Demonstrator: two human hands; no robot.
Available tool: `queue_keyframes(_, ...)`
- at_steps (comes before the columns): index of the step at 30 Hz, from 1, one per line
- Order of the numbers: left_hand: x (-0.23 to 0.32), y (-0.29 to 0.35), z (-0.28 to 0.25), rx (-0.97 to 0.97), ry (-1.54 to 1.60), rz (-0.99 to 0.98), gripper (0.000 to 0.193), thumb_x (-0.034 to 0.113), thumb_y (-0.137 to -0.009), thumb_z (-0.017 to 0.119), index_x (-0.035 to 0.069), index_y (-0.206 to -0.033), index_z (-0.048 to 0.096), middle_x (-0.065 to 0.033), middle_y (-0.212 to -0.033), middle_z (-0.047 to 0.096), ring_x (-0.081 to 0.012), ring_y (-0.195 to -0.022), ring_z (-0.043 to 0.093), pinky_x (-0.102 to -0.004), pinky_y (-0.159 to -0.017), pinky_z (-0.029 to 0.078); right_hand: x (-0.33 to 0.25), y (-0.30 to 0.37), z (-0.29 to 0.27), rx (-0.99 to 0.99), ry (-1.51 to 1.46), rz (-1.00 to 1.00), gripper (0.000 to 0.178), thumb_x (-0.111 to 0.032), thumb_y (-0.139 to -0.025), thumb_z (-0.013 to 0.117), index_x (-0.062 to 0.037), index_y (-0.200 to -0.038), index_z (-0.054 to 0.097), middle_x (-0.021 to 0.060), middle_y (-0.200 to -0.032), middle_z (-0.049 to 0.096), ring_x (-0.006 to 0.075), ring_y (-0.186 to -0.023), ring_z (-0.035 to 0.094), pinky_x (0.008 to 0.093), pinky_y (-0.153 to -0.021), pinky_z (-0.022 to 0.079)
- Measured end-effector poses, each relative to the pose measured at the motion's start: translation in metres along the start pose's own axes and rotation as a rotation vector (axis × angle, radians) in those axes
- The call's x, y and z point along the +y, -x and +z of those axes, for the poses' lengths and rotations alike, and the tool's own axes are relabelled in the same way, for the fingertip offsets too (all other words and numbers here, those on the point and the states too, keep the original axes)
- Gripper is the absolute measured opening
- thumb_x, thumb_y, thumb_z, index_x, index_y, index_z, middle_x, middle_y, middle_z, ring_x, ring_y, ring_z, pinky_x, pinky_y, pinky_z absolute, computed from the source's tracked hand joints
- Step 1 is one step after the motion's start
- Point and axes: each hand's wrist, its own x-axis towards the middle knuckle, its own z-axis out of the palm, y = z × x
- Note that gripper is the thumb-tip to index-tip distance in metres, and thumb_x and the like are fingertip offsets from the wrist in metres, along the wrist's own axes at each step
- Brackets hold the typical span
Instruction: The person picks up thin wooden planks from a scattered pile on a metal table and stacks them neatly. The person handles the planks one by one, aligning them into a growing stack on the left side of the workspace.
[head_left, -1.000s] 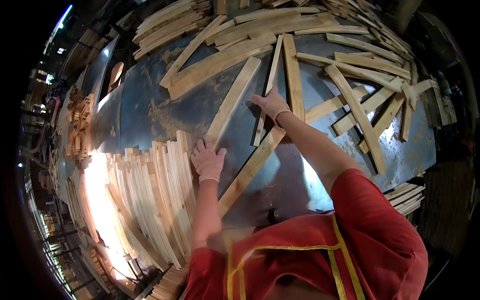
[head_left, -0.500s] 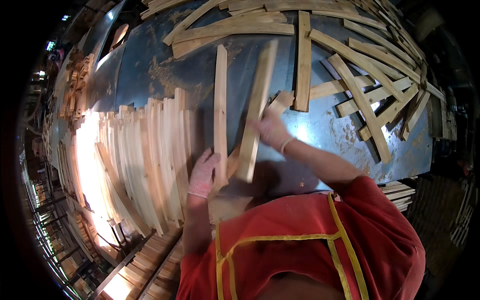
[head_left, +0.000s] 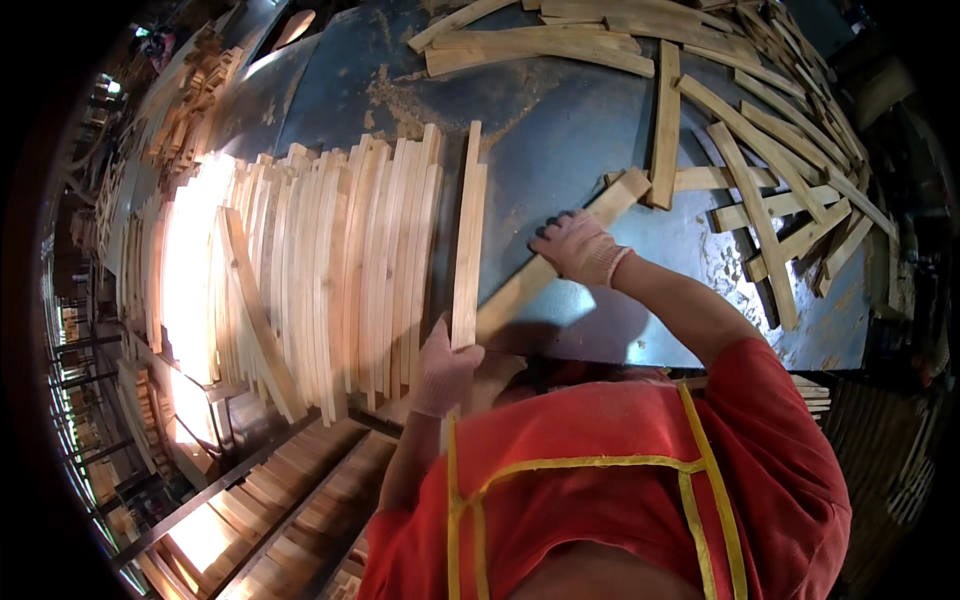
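Two narrow wooden strips (head_left: pixel 467 240) stand side by side, pointing away from me, their far ends slightly uneven. My left hand (head_left: pixel 448 372), in a pale knit glove, is closed around their near end. To the right, a wooden board (head_left: pixel 520 290) lies slantwise on the metal table, its far end toward the right. My right hand (head_left: pixel 582 248), also gloved, grips this board around its middle from above. The board's near end passes behind the strips. Left of my left hand stands a long row of wooden strips (head_left: pixel 345 270), packed close together.
A loose heap of boards (head_left: pixel 765 215) crosses over itself at the right of the metal table (head_left: pixel 570 110). More boards (head_left: pixel 540 48) lie along the far side. One strip (head_left: pixel 250 310) leans aslant across the row at left. Stacked wood (head_left: pixel 280 490) sits below at lower left.
The strip from my right hand now lies beside the other one in my left hand. My right hand has taken hold of the slanted board. The view has shifted.
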Motion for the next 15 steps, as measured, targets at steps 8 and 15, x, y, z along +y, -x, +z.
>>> queue_keyframes(8, -0.043, 0.014, 0.019, 0.182, -0.911, -0.018, 0.071, 0.025, -0.086, 0.071, 0.002, -0.151, 0.054, -0.0225, -0.139, 0.065, -0.0409, -0.131, 0.06, -0.0498, -0.104, 0.052, 0.07, 0.107, -0.022, -0.058, -0.419, 0.344, 0.048, -0.041, -0.087, 0.073, -0.0112, -0.125, 0.073, 0.0182, -0.11, 0.075, 0.0367, -0.104, 0.073, 0.0488, -0.091, 0.057)
queue_keyframes(15, -0.038, -0.045, 0.021, 0.508, -1.262, 0.182, 0.084, 0.033, -0.089, 0.074, 0.008, -0.162, 0.043, -0.0162, -0.162, 0.045, -0.0413, -0.143, 0.047, -0.0547, -0.12, 0.037, 0.062, 0.053, -0.003, 0.202, -0.75, 0.496, 0.057, -0.049, -0.083, 0.079, -0.0088, -0.121, 0.068, 0.0222, -0.107, 0.074, 0.0421, -0.104, 0.072, 0.0514, -0.092, 0.057)
